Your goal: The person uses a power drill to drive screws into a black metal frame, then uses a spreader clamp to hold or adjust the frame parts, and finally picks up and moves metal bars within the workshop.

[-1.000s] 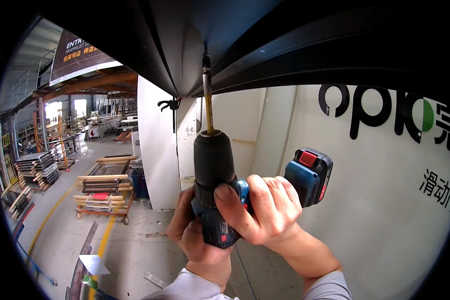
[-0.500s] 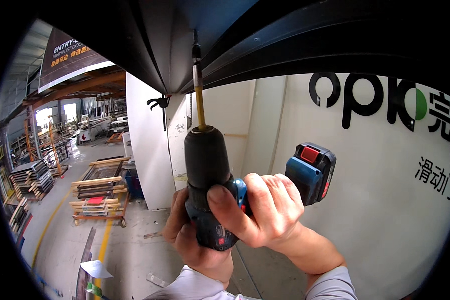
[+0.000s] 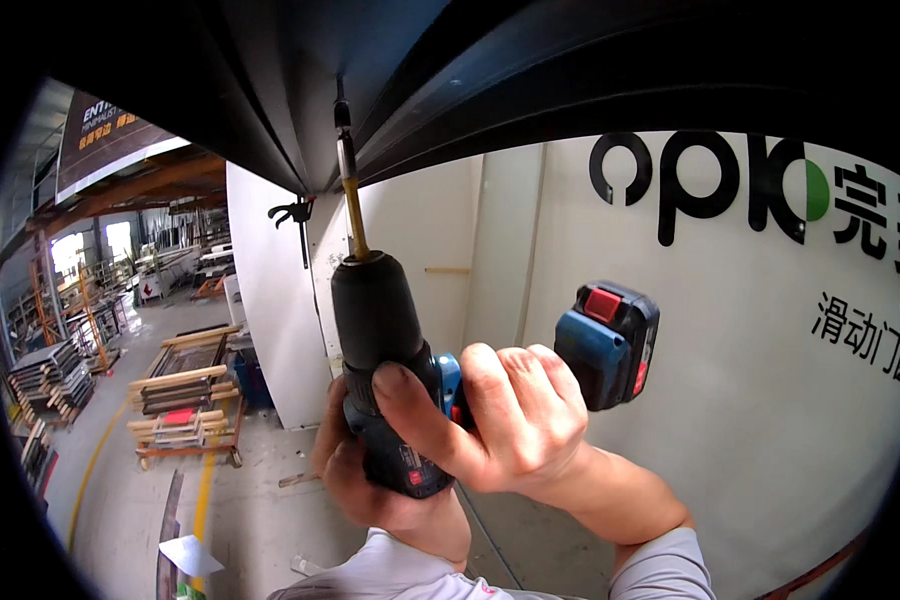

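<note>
A cordless drill (image 3: 378, 315), black and blue, points upward in front of me. My right hand (image 3: 525, 415) is closed around its handle, thumb along the body; the battery pack (image 3: 608, 345) sticks out beyond the knuckles. Underneath and to the left, my left hand (image 3: 370, 490) wraps the rear of the drill body, partly hidden behind it. From the chuck a long yellowish bit (image 3: 356, 215) rises to a dark tip that meets the underside of a black metal profile (image 3: 450, 100) overhead. Whether a screw sits at the tip is too small to tell.
A black clamp (image 3: 295, 212) hangs at the edge of a white panel (image 3: 270, 300). On the right stands a pale wall (image 3: 710, 400) with large lettering. At left, a cart (image 3: 185, 405) carries stacked frames and timber, and a paper sheet (image 3: 190, 555) lies low down.
My view has shifted a little, so drill, hands and most surroundings sit farther left in the picture. Both hands keep their hold, and the bit still reaches the black profile.
</note>
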A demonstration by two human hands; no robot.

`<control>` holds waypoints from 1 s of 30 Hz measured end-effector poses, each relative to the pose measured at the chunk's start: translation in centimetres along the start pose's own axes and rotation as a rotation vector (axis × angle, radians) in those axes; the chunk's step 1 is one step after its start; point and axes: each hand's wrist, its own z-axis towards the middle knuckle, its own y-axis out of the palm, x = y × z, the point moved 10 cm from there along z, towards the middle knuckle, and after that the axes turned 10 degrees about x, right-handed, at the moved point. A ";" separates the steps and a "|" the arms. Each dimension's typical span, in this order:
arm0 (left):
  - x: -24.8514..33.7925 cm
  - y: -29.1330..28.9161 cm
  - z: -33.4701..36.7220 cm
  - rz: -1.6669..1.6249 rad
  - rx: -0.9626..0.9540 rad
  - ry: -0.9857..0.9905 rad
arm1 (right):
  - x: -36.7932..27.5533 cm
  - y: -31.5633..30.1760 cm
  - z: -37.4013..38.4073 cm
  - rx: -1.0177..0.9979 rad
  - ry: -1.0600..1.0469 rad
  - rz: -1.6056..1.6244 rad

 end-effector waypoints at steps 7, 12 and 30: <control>-0.2 -0.7 -0.2 0.016 0.157 0.043 | -0.3 -0.2 0.4 -0.018 -0.005 -0.042; 0.6 -0.3 0.6 -0.014 0.066 0.077 | -0.3 -0.2 0.3 -0.042 -0.020 -0.059; -0.7 2.0 2.1 -0.280 -0.042 -0.282 | -0.2 -0.1 1.9 -0.071 0.007 -0.124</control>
